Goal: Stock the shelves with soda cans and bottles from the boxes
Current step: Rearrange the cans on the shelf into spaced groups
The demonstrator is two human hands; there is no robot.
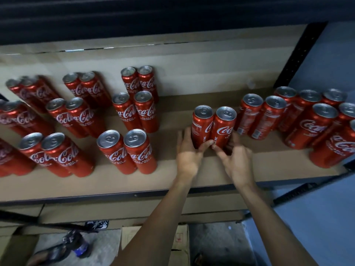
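Observation:
Two tall red Coca-Cola cans stand upright side by side on the brown shelf board (192,175). My left hand (189,156) grips the base of the left can (201,125), fingers curled round it. My right hand (235,160) grips the base of the right can (223,127). The thumbs of both hands meet between the two cans. Pairs of matching cans (124,148) stand in rows to the left. A denser cluster of cans (311,123) fills the shelf's right end.
A black perforated upright (299,54) frames the shelf at the right, beside a blue wall (336,208). Below the shelf edge sit a cardboard box (180,244) on the floor and a sandalled foot (57,252) at lower left.

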